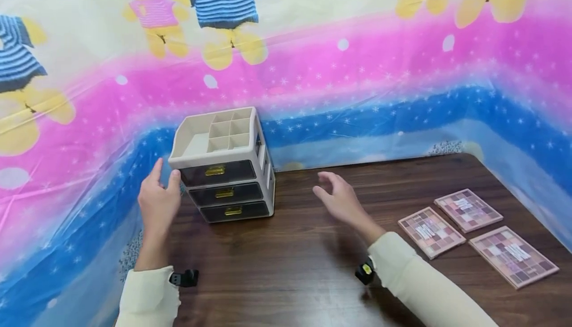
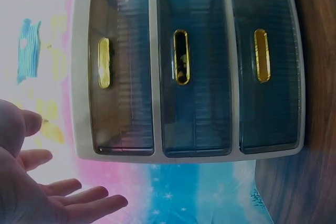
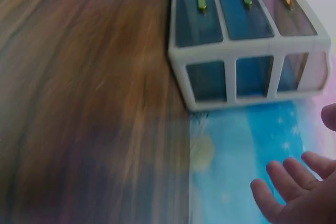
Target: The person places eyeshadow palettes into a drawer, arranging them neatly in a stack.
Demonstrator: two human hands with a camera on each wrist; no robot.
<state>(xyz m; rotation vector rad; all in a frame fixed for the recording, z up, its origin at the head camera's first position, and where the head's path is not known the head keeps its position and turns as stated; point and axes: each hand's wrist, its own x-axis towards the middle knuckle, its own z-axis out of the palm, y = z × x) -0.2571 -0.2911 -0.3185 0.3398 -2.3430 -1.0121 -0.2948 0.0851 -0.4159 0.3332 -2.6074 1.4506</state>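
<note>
A cream organizer [image 1: 263,168] with three dark see-through drawers [image 1: 225,194] and gold handles stands at the back left of the table. Its top has a wide bin and several small square compartments. My left hand [image 1: 159,199] is raised beside the organizer's left side, fingers spread and holding nothing; in the left wrist view its fingers [image 2: 89,205] are apart from the drawer fronts. To the right of the organizer, over the table, my right hand [image 1: 341,198] hovers with relaxed fingers and nothing in it. All three drawers are closed.
Three flat makeup palettes lie at the right of the brown wooden table [image 1: 286,267]: a small palette [image 1: 431,232], another palette [image 1: 468,210] behind it and a larger palette [image 1: 514,257] in front. A printed bear curtain [image 1: 357,78] surrounds the table's back and sides.
</note>
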